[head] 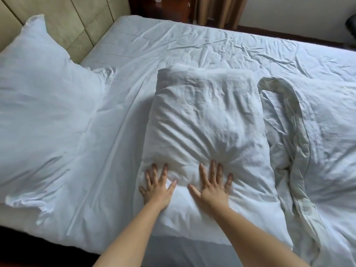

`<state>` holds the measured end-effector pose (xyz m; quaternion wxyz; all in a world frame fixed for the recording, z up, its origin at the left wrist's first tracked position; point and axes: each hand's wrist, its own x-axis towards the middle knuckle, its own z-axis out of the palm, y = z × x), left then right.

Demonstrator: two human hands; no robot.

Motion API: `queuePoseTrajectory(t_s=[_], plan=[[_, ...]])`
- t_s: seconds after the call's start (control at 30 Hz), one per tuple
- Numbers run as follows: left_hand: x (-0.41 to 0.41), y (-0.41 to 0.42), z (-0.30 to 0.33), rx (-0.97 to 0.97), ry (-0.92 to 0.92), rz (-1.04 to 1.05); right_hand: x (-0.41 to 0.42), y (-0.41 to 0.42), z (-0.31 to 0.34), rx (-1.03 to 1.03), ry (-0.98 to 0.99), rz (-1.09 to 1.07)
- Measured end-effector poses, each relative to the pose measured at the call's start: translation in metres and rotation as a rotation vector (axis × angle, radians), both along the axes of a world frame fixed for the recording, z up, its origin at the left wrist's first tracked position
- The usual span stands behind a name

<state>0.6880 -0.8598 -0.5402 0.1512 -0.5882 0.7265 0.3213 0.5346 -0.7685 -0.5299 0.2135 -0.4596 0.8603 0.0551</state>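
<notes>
Hands flat and spread, both on the near end of the pillow [208,120]: left hand [157,186] on the near left edge, fingers straight and splayed, outer fingers at the rim, gripping nothing; right hand [212,186] just beside it, closer to the midline, palm down, fingers straight and sunk a little into the filling, gripping nothing either. Only pressing, no pinch and no curl. Pillow lying on the sheet [173,41] about mid-bed, long axis pointing straight away from the body, near short end under the palms, far short end well beyond reach of the fingertips. To the left and well apart, a second pillow [44,105] by the headboard [63,22]; to the right, a rumpled duvet [317,132] just beside the long edge, touching or not, cannot tell. Judged as smoothing or plumping, with the likely next stroke forward along that long axis, away from the body. Right hand better set for it, nearer the centre line; left hand on the very edge, so apt to slide off onto the sheet unless brought inward first
</notes>
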Motion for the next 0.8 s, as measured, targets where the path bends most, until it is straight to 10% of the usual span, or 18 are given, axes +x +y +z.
queuePoseTrajectory(t_s=[0.8], plan=[[0.028, -0.041, -0.026, 0.225, 0.067, 0.624, -0.025, -0.011, -0.015, 0.17, -0.119, 0.141]])
